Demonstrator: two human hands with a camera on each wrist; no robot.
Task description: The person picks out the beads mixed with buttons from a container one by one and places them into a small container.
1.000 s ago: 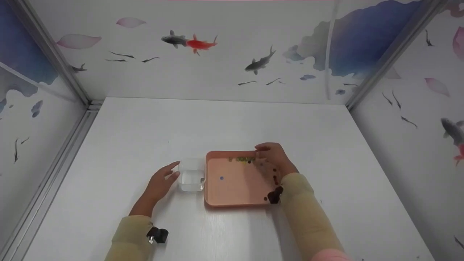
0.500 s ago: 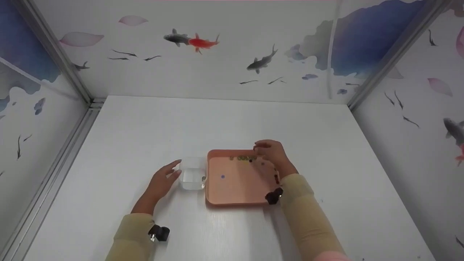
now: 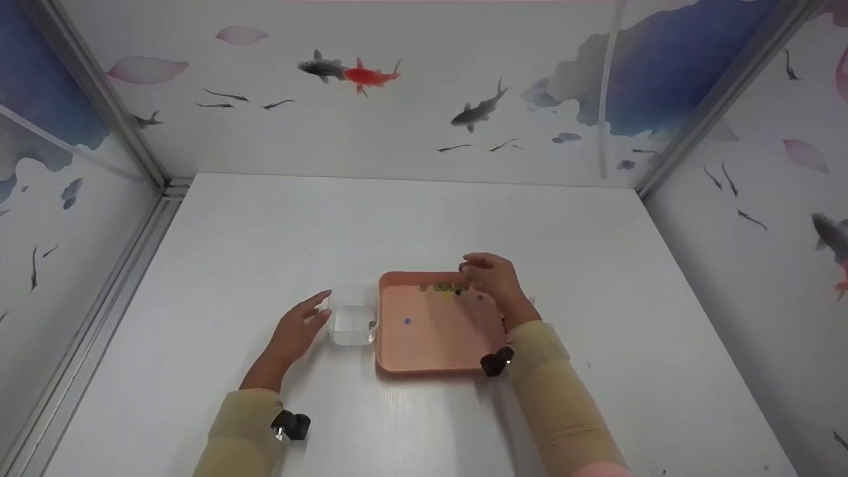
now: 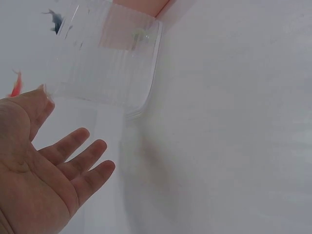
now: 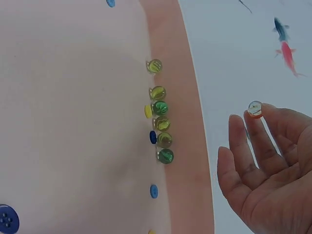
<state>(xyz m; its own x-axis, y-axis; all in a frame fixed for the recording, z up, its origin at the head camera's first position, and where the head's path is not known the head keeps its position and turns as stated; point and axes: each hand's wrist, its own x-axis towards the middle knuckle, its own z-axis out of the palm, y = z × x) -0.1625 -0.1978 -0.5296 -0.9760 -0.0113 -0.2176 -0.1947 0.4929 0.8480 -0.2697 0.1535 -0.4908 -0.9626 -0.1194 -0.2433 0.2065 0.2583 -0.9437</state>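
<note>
My right hand (image 3: 495, 281) is over the tray's far right corner. Between thumb and fingertip it pinches a clear glass marble (image 5: 254, 108) with an orange streak. Several green and yellow marbles (image 5: 161, 124) lie along the raised edge of the orange-pink tray (image 3: 437, 351), with small buttons beside them, a yellow button (image 5: 148, 111) and a dark blue button (image 5: 153, 137) among them. Left of the tray stands a clear plastic box (image 3: 351, 341), with something small and greenish inside. My left hand (image 3: 290, 338) is at the box's left side, fingers spread, fingertips right at its corner.
A lighter blue button (image 3: 407, 321) lies in the tray's left half. A large navy button (image 5: 7, 218) shows in the right wrist view. The white table (image 3: 411, 218) is bounded by walls printed with fish. A black wrist camera (image 3: 291, 424) is strapped to each sleeve.
My right hand has shifted slightly away and to the left, past the tray's far edge, with the marble held. The left hand stays at the box; the view has tilted slightly.
</note>
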